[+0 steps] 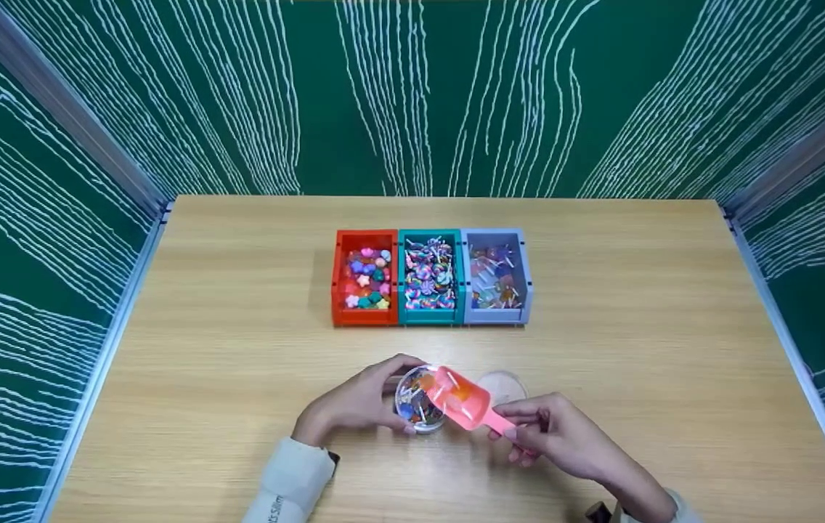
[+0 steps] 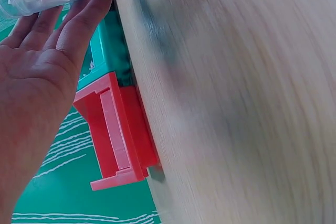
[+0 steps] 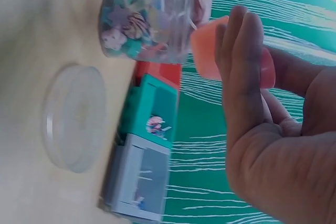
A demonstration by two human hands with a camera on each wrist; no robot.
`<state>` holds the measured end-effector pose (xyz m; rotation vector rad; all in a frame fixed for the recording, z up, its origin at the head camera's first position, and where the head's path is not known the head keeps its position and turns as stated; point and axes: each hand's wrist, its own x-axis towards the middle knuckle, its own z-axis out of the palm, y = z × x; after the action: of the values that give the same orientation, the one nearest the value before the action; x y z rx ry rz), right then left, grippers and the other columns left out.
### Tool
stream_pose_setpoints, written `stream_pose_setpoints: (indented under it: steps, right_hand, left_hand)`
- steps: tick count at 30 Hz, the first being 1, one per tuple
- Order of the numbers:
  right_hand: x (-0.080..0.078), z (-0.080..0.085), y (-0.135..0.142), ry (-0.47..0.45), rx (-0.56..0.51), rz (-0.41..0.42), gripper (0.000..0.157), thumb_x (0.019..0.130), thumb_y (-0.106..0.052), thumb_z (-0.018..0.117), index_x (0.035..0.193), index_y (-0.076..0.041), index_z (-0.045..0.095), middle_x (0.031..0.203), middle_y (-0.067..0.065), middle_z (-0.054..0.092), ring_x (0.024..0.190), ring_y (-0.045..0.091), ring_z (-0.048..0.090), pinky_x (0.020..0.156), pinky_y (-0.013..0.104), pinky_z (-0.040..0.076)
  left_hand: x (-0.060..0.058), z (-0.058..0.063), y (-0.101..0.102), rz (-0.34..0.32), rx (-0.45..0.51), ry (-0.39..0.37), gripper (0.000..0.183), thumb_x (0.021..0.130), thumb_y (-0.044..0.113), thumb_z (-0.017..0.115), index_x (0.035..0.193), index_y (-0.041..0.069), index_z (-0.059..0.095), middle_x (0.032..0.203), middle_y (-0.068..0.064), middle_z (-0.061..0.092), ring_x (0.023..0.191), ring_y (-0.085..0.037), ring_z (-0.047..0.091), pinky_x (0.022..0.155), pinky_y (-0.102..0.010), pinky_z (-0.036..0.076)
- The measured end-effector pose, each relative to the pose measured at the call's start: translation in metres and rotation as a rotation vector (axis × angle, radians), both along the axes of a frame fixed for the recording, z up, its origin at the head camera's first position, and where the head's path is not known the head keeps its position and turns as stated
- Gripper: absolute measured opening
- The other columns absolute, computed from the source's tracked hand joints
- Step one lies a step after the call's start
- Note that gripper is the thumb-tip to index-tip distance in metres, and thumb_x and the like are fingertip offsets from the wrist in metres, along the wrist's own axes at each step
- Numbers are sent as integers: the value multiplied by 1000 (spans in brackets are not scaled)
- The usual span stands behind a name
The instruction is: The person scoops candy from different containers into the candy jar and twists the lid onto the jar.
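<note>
A clear round jar (image 1: 423, 429) of small colourful charms is held in my left hand (image 1: 356, 401), its thumb and fingers around the sides. The right wrist view shows star and swirl charms through the jar's wall (image 3: 182, 22). My right hand (image 1: 561, 438) grips the handle of a pink scoop (image 1: 476, 417). Tilted, the scoop has its front edge over the jar's mouth, with orange and clear pieces in it. Below the right hand, a clear round lid (image 3: 79, 121) lies on the table; in the head view the scoop and hand partly cover it.
Three joined bins stand behind the jar: a red bin (image 1: 366, 317) with star charms, a teal bin (image 1: 431, 317) with swirl lollipop charms, and a lavender-grey bin (image 1: 496, 317) with translucent stick pieces. Green line-marked panels (image 1: 441, 94) border the wooden table (image 1: 224, 327).
</note>
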<state>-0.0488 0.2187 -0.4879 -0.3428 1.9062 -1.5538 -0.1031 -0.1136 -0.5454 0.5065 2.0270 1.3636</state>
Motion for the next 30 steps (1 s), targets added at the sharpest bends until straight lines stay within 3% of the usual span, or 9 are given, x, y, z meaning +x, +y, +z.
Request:
stream_pose_setpoints:
  steps: [7,13,23,30]
  right_hand:
    - [0,15,-11,122,151,20,32,97,5,65,128,13,69,86,6,77,65,17,69,58,32,61]
    - [2,25,-20,190,267,17,30,97,5,65,126,10,71,77,1,69,64,14,68,55,28,58]
    - [7,35,-32,459,424,4,29,92,8,68,118,-1,79,67,-12,63,57,-2,51,46,19,42]
    - [8,37,-35,487,503,2,28,91,5,72,118,1,79,72,-8,65,58,1,50,48,20,42]
  left_hand:
    - [0,-1,0,1,19,-24,84,81,15,94,151,26,50,151,8,55,148,-28,48,123,-47,37]
    - [0,-1,-1,1,22,-28,85,81,14,94,152,23,49,151,7,55,149,-28,47,123,-46,36]
    - [0,-1,-1,-10,11,10,85,81,16,94,152,22,49,152,4,55,148,-26,49,124,-45,34]
    - [0,-1,-1,-7,16,-12,85,81,14,94,152,24,49,151,5,55,148,-25,48,124,-44,34]
